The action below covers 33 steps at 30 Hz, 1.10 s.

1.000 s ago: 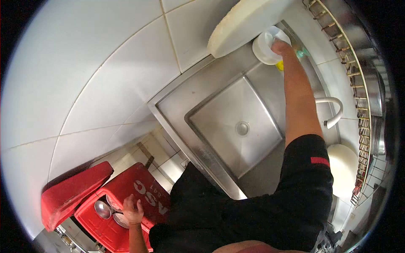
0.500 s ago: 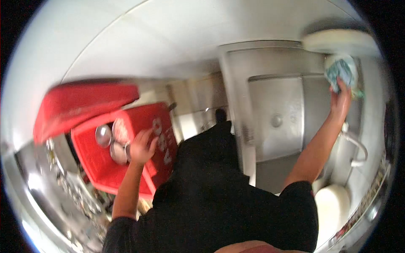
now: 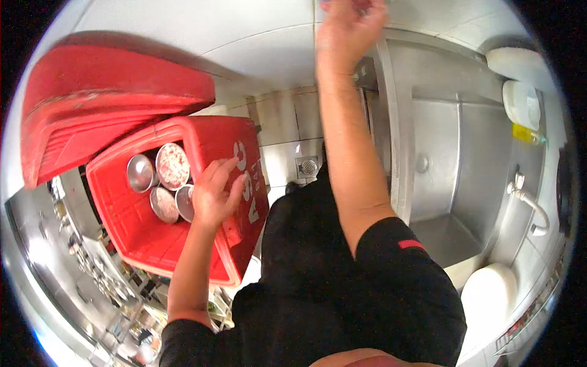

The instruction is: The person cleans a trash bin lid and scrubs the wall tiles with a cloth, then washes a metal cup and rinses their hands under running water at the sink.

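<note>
My left hand [image 3: 215, 191] is at the near rim of the large red bin [image 3: 134, 244], fingers apart and holding nothing. Inside the bin, beside that hand, stand several metal bowls. One bowl [image 3: 141, 174] looks bare, and another holds a pinkish-white crumbly residue [image 3: 173, 165]. My right hand [image 3: 350, 27] is raised against the white tiled wall [image 3: 263, 15] at the top edge of the view. Its fingers are curled and partly cut off by the frame; what they hold cannot be made out.
The red lid [image 3: 116, 98] leans behind the bin against the wall. On the right is a steel sink [image 3: 437, 159] with a faucet [image 3: 529, 205]. A white container [image 3: 521, 104] and a yellow bottle [image 3: 526, 134] stand at its far side. A floor drain [image 3: 307, 166] lies between.
My right hand has swung left from the sink's far corner, where it gripped a blue-green cloth, to the wall. The view has shifted; my left hand stays by the bin rim.
</note>
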### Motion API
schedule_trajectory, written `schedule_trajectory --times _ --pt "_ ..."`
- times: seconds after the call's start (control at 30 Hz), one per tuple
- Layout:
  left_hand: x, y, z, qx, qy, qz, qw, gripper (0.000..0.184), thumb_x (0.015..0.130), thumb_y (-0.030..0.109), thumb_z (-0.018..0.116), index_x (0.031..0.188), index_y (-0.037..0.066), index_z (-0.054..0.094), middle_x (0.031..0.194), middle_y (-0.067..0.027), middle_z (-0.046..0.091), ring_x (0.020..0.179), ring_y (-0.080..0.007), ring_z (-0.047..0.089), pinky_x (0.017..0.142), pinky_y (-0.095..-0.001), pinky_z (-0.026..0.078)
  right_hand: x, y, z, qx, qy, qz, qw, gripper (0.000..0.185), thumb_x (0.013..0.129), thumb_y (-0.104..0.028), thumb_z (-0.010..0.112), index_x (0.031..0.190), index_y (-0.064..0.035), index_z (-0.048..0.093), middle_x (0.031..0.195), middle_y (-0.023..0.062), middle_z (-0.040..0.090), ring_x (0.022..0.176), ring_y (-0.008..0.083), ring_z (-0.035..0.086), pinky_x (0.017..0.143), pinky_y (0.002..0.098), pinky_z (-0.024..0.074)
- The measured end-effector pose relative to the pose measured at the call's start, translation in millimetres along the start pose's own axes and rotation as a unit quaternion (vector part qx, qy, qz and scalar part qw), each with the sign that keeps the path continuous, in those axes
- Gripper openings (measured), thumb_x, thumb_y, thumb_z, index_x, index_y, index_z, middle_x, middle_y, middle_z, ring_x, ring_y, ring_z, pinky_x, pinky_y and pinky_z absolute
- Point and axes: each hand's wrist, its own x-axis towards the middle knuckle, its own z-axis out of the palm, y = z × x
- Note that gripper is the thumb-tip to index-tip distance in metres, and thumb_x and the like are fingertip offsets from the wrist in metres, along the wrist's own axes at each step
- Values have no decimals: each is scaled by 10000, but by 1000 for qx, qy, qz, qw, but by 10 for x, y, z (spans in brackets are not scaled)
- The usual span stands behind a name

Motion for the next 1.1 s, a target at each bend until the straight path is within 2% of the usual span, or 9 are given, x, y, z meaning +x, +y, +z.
schedule_trajectory --times 0.1,0.23,0.3,0.5,0.6,0.73,0.9,0.97,1.1 --pt "-7 -47 17 -2 3 12 1000 328 808 85 754 1109 -13 669 1005 -187 685 901 -356 675 771 -411 562 -139 737 -181 -84 28 -16 996 366 887 -32 613 1246 -32 541 1134 150 625 974 274 648 781 396 570" --pt "-63 -120 57 -42 23 9 999 334 785 57 742 1103 -20 674 1000 -214 683 897 -358 685 784 -401 562 -291 3084 -1168 -140 -38 129 981 391 905 -12 593 1272 -39 461 1117 129 597 912 252 643 735 401 610" --pt "-62 -128 51 -35 16 7 999 340 775 44 729 1103 -24 671 1002 -217 678 881 -350 686 779 -393 560 -237 4280 -1699 -189 -124 116 967 407 913 -3 584 1285 -42 421 1108 118 583 881 241 641 712 404 630" --pt "-28 -112 43 -23 -5 -8 1000 351 764 34 720 1106 -22 664 1004 -209 674 868 -350 681 769 -390 560 -180 1910 -839 52 10 159 986 370 934 -32 607 1246 -42 407 1064 100 566 799 224 630 670 413 628" --pt "-56 -159 48 -20 -10 -8 1000 358 756 38 732 1103 -16 664 998 -207 676 862 -359 680 759 -391 561 -144 2353 -1051 146 49 272 950 445 875 -4 663 1243 -44 417 1079 111 584 809 237 640 688 421 623" --pt "-46 -171 10 -15 -15 -2 1000 379 727 32 750 1094 -7 665 999 -206 681 860 -352 687 732 -392 568 -426 3209 -1334 5 -12 349 937 409 863 17 670 1194 -31 435 1042 109 596 813 246 650 695 433 623" --pt "-49 -191 14 -5 -20 -5 1000 399 713 35 753 1100 -3 660 988 -202 683 832 -340 692 700 -383 574 -1143 2149 -313 -90 -114 11 989 366 847 44 679 1132 -16 456 996 107 610 817 256 662 705 448 624" --pt "-44 -215 25 -9 -16 3 1000 401 713 37 751 1101 -3 659 981 -202 684 824 -338 694 693 -380 575 -1173 1651 47 195 -18 260 945 332 871 53 653 1126 -12 451 1020 107 601 806 247 659 711 452 625" --pt "-51 -237 16 -4 -15 14 1000 377 727 52 737 1090 -11 657 980 -205 688 814 -334 694 683 -376 576 -1322 3055 -389 96 39 405 908 272 914 64 552 1167 1 476 1065 133 604 896 288 666 718 451 642"
